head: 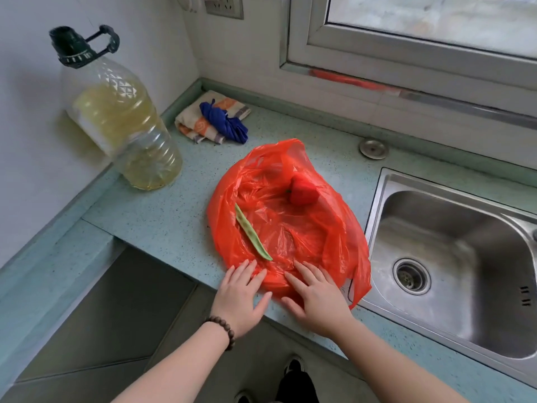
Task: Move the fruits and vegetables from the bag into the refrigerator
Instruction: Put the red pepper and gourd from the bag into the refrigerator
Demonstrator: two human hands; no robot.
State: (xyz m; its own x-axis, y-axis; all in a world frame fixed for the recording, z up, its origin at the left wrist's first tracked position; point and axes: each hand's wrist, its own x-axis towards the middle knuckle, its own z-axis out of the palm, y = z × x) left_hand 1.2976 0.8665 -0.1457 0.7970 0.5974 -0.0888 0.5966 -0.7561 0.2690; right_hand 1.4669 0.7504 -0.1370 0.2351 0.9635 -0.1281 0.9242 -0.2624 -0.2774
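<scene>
A red plastic bag (293, 228) lies spread open on the pale green counter (162, 216). Inside it, a flat green bean pod (252, 233) lies at the left and a red bell pepper (302, 189) sits toward the far side. My left hand (242, 295), with a bead bracelet on the wrist, rests flat with straight fingers on the bag's near edge. My right hand (315, 298) rests flat beside it, fingers spread on the bag's near edge. Neither hand holds anything. No refrigerator is in view.
A large oil bottle (116, 112) stands at the left against the wall. A folded cloth (209, 117) with a blue rag (223, 122) lies in the far corner. A steel sink (453, 263) lies to the right of the bag, under a window (421, 33).
</scene>
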